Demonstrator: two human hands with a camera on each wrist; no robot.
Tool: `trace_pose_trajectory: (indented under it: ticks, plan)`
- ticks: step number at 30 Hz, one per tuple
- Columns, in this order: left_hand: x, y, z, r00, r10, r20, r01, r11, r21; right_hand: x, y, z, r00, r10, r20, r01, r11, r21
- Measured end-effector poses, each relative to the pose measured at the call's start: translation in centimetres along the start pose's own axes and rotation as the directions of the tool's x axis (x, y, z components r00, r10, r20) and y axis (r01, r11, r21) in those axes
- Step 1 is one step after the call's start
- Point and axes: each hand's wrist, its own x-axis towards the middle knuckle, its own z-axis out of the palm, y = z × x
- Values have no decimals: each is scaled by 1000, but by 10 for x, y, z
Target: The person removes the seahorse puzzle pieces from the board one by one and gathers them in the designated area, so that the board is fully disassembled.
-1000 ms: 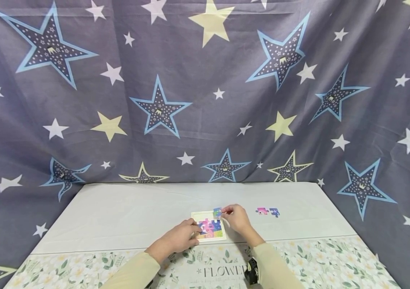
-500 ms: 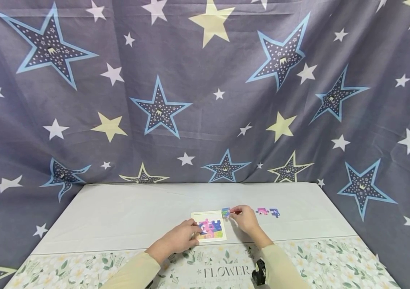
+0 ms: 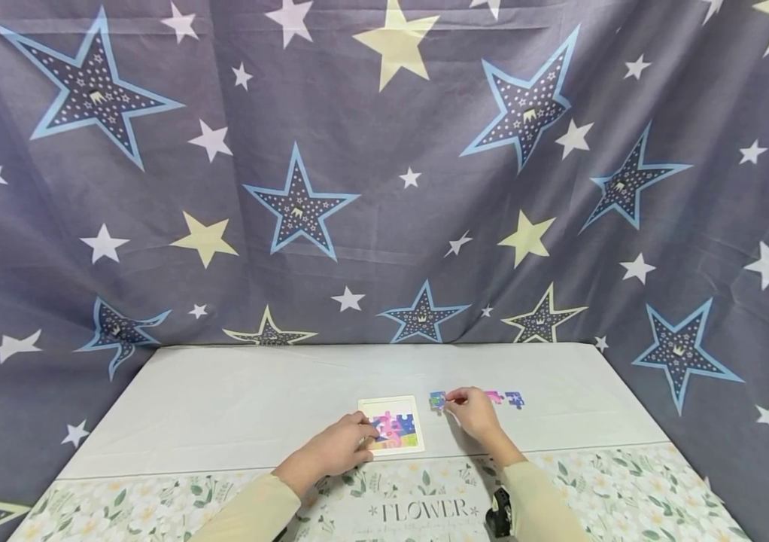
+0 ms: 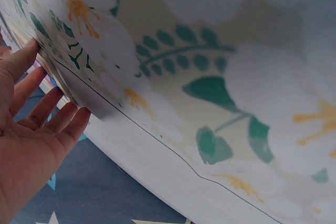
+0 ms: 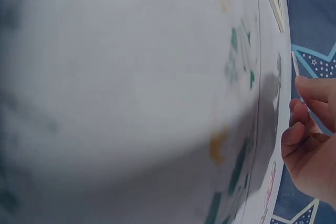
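Blue-and-green jigsaw piece [image 3: 437,400], one, located right of the square frame, well short of the far table edge; pinched between thumb and forefinger of the right hand [image 3: 475,412], remaining fingers curled. Pink piece [image 3: 495,396], partly hidden behind that hand, and dark-blue piece [image 3: 515,400], side by side farther right. Cream frame [image 3: 387,399], lying flat, with joined pieces in pink, blue and yellow across its lower part, pale backing above. Left hand [image 3: 342,446] at the frame's left side, fingers extended, slightly spread, touching it. White tabletop [image 3: 256,406]; floral cloth [image 3: 594,489] lettered FLOWER, nearer the person; grey star-printed curtain [image 3: 357,113] behind
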Motion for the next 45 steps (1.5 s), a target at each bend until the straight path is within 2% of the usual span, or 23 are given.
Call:
trace_pose_trajectory:
  ticks: [7, 21, 26, 45]
  plan:
    - [0, 0, 0, 1000, -3, 2, 3, 1000, -2, 0, 11, -8, 1000, -15, -25, 15, 1000, 9]
    - [-1, 1, -2, 1000, 8, 3, -8, 1000, 1, 1, 28, -23, 998, 48, -38, -47, 999, 25]
    - [-2, 2, -4, 1000, 8, 7, -8, 1000, 5, 2, 33, -28, 998, 48, -49, -47, 999, 19]
    - [0, 1, -2, 1000, 18, 2, -18, 1000, 15, 6, 42, -33, 996, 65, -64, -63, 998, 27]
